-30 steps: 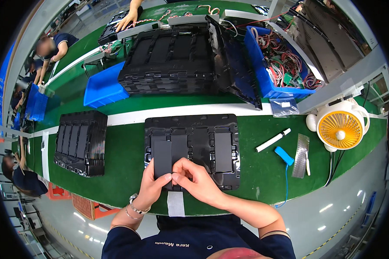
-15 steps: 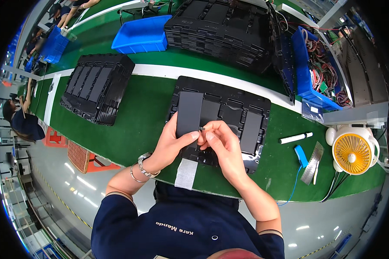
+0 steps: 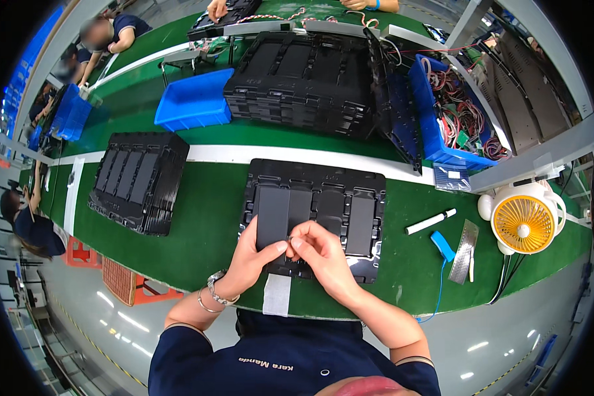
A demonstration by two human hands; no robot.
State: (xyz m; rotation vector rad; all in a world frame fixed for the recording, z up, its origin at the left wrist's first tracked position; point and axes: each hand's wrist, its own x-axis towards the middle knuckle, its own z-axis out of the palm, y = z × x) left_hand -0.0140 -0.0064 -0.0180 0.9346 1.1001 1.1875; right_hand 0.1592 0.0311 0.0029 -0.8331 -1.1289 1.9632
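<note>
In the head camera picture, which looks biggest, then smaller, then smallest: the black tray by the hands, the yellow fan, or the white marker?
1. Black tray
2. Yellow fan
3. White marker

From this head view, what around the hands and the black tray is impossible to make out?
- The small part pinched between left hand and right hand: too small, covered by fingertips.
- Near edge of the black tray: hidden under both hands.
- Contents of the tray slots: dark on dark, no detail.
- Wires in the blue bin: tangled, bent by the fisheye rim.
- Stacked trays at left: count unclear.
</note>
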